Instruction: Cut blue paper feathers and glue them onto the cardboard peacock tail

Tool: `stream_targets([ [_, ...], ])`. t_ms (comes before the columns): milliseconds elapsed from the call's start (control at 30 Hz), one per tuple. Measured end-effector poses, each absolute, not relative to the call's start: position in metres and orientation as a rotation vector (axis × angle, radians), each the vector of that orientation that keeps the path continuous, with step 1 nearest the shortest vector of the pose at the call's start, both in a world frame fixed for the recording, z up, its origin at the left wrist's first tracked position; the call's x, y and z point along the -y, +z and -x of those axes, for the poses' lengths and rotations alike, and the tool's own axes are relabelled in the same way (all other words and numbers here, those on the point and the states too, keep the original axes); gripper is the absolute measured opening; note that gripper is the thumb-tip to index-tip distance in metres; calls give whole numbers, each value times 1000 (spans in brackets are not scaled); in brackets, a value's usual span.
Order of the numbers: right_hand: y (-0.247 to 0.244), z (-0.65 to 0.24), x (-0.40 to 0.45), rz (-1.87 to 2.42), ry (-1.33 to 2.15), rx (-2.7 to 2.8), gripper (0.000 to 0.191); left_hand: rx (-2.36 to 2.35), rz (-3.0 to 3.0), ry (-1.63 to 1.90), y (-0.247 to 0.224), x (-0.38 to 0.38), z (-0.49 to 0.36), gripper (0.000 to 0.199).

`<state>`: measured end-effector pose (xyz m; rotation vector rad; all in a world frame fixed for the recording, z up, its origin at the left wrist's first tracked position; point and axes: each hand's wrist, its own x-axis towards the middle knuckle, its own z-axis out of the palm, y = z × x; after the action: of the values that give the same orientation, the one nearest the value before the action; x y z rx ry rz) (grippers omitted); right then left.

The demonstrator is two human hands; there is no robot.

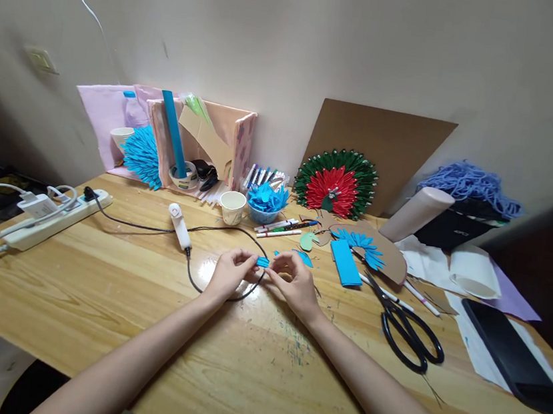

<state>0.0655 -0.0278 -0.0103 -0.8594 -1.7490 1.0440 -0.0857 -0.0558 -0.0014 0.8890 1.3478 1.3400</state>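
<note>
Over the middle of the table a small blue folded paper piece [262, 262] sits between my two hands. My left hand [233, 269] is closed on its left end, thumb against the fingers. From the other side my right hand [294, 283] pinches at its right edge, the fingers curled. Behind my right hand lie small blue paper scraps [304, 259]. Farther right, blue paper petals [366, 250] are set in a fan on a brown cardboard shape [390, 265]. A flat blue paper strip [346, 264] lies beside them.
Large black-handled scissors [405, 330] and a black phone [515, 357] lie to the right. A black cable [188, 270] loops beneath my hands from a white device [180, 227]. Behind stand a paper cup [232, 208], a bowl of blue pieces [262, 215] and a red-green paper fan [334, 184].
</note>
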Motion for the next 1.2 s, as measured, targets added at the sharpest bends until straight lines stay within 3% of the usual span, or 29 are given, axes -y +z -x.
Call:
stream_targets([
  [1200, -7, -65, 27, 889, 1084, 1766, 16, -1311, -911, 1323, -4, 55, 86, 29],
])
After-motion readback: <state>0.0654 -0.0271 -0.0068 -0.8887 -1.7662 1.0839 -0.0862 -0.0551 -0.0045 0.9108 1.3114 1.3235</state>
